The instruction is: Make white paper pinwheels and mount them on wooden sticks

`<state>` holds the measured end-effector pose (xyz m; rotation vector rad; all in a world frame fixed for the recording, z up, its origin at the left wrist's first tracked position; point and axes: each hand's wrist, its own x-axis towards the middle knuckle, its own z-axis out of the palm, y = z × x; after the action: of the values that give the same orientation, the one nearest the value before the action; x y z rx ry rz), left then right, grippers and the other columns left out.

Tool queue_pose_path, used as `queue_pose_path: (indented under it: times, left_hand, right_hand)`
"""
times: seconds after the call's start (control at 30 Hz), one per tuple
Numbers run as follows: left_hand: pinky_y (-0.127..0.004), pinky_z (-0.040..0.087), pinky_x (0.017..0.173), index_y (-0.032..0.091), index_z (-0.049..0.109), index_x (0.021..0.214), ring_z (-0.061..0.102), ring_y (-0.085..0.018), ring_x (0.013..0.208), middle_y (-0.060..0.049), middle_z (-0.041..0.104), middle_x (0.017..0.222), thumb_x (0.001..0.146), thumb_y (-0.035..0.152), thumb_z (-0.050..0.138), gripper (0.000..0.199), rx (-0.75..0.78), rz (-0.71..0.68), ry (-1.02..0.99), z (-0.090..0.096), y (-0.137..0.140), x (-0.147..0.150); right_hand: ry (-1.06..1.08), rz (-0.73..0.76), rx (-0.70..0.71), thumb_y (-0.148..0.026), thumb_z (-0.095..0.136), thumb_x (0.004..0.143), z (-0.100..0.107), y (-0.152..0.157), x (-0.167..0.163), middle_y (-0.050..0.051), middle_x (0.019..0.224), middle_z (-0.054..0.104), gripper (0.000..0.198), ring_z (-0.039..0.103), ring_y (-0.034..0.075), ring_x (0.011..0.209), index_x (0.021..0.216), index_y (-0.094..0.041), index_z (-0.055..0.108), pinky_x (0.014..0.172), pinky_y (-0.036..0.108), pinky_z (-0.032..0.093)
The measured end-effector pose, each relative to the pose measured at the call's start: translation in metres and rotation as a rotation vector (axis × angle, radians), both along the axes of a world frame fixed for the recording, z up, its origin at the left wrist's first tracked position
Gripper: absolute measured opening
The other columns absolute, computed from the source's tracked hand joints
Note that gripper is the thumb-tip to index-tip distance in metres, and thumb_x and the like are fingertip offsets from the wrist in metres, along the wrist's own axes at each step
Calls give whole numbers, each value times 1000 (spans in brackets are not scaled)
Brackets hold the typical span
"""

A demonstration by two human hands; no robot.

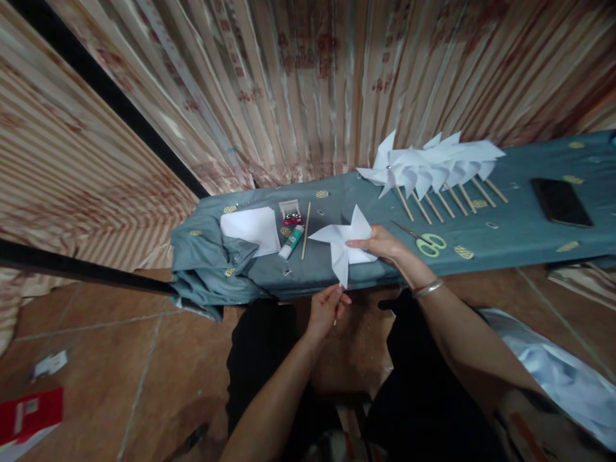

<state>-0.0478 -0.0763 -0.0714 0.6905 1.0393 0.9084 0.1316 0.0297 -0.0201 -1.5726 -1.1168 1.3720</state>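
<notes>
A white paper pinwheel (341, 239) is held over the front edge of the cloth-covered bench. My right hand (376, 242) pinches its right side, the thumb lying on top near the middle. Below it, my left hand (328, 307) is closed round the pinwheel's stick (335, 322), of which only a short end shows. To the left lie a loose wooden stick (307, 231), a green and white glue stick (291, 242) and a small red and white box (291, 212) of shiny metal pins. Scissors (430, 244) with light green handles rest just right of my right wrist.
Several finished pinwheels (437, 165) lie overlapped at the back right, sticks toward me. A stack of white paper (251, 228) sits at the left and a dark phone (562, 202) at the right. Curtains (308, 83) hang behind the bench (520, 240). A dark pole (115, 102) crosses the left side.
</notes>
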Motion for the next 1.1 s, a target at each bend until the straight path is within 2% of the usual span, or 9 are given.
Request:
queue_pose_path:
  times: [0.2,0.4,0.6,0.73,0.87,0.97,1.1]
  left_hand:
    - [-22,14,41,12,69,81,27,-1,35,4,57,55,62,54,78,47,-52,31,-66,6,-3,3]
    - [-22,13,41,11,70,82,26,-1,36,4,56,54,67,48,78,40,-73,34,-77,13,-5,0]
    - [-22,11,41,10,70,80,25,0,35,4,56,52,69,42,77,34,-124,46,-123,11,-7,1]
    - [-22,11,41,10,68,78,26,0,35,3,56,52,71,37,77,30,-151,55,-161,11,-8,5]
    - [-22,11,42,9,68,77,26,0,36,2,55,52,74,36,76,28,-185,57,-172,10,-8,7]
    - [-21,11,42,9,68,77,26,0,37,2,55,53,73,36,77,28,-191,57,-194,9,-8,7]
    - [-21,10,42,9,68,79,27,0,38,2,54,54,72,35,78,29,-204,60,-228,10,-9,7]
  right_hand:
    - [-138,47,15,-38,87,40,-6,3,2,-1,61,67,36,57,14,60,63,-15,72,57,26,44]
    - [-210,74,16,-41,88,41,-7,4,7,-1,60,67,36,57,15,60,62,-17,72,55,25,44]
    - [-515,302,-47,-50,85,44,6,15,11,-2,59,65,39,56,15,59,64,-19,74,53,25,40]
    - [-670,355,-71,-46,87,42,16,28,12,-1,53,62,35,55,16,57,57,-18,72,52,26,38]
    - [-807,401,-82,-45,89,41,20,38,8,4,54,64,35,61,23,63,52,-19,68,57,30,41]
    - [-926,435,-76,-49,89,42,23,42,5,7,57,67,38,64,27,68,54,-19,68,58,32,44]
    - [-1029,508,-81,-53,88,44,28,46,4,6,59,68,40,65,25,68,57,-20,69,59,31,44]
